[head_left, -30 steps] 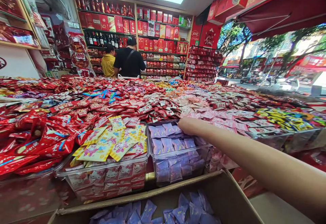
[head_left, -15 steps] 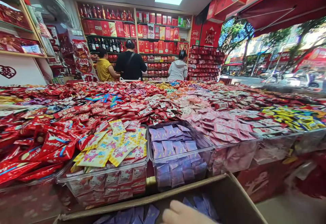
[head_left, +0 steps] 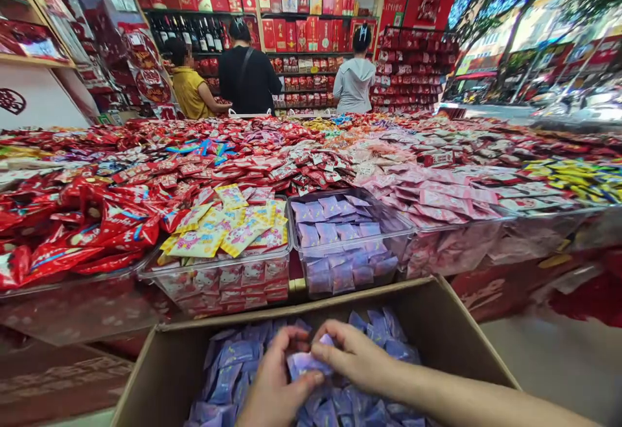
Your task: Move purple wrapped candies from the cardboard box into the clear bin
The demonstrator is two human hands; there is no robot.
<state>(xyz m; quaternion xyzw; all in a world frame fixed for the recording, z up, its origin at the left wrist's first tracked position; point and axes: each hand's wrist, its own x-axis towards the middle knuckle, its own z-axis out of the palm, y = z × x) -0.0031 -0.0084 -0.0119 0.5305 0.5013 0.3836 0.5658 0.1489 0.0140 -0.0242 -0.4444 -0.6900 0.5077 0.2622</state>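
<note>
Over an open cardboard box (head_left: 464, 323), my two hands meet near the middle. My left hand (head_left: 284, 375) is closed, thumb and fingers around a small purple candy packet (head_left: 304, 363). My right hand (head_left: 347, 352) pinches purple packaging from the other side; whether both grip one packet or two I cannot tell. Many more purple packets (head_left: 233, 356) fill the box beneath. Just beyond its far edge stands a clear plastic bin (head_left: 352, 245) with rows of the same purple packets.
Left of that bin is a clear bin of yellow packets (head_left: 247, 226); farther left lie red packets (head_left: 97, 232). Pink packets (head_left: 447, 194) sit to the right. Three people stand at the back, including one in a black shirt (head_left: 249, 80), before shelves of red boxes.
The view has tipped downward, showing more of the box. My left hand has come into view, and both hands now hold purple packaging above the pile.
</note>
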